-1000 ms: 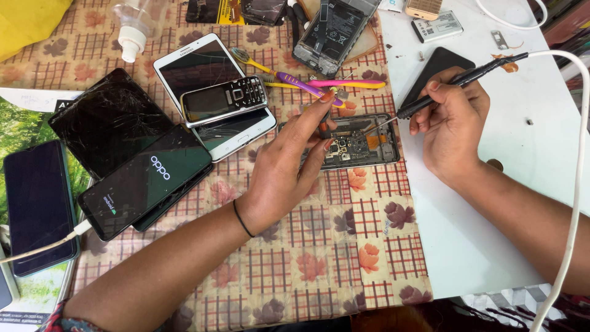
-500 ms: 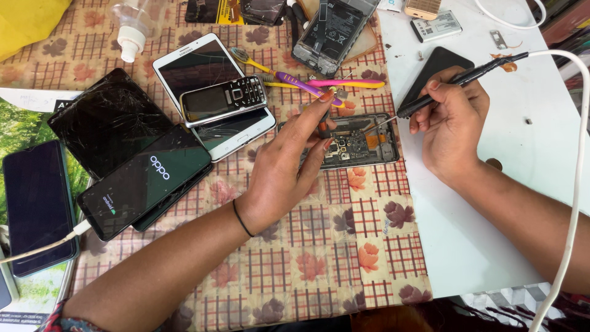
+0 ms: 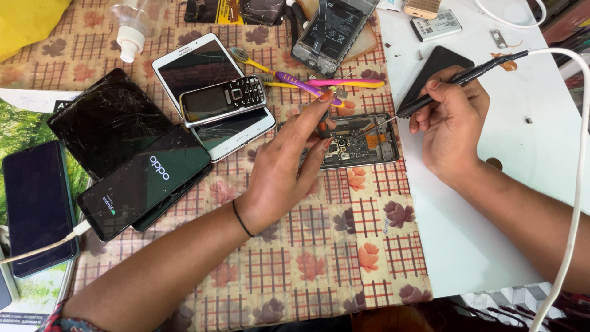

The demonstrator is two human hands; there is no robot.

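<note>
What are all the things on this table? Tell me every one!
Opened phone showing circuit board: one, dark, table middle.
Black soldering iron with white cord: one, in right hand.
Keypad phone: one, black, on white tablet.
Cracked dark tablet: one, left.
Lit black smartphone: one, lower left.
Toothbrushes: two, purple-yellow and pink, centre top.
Checked leaf-print tablecloth: one.
Left hand: steadies opened phone.
Right hand: grips iron.

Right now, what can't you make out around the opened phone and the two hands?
- Opened phone, head view: its left end is hidden by the left hand.
- Soldering iron: the grip is covered by the right hand.
- Tip contact on the board: too small to tell.
- White cable: cut off by the bottom edge.
</note>
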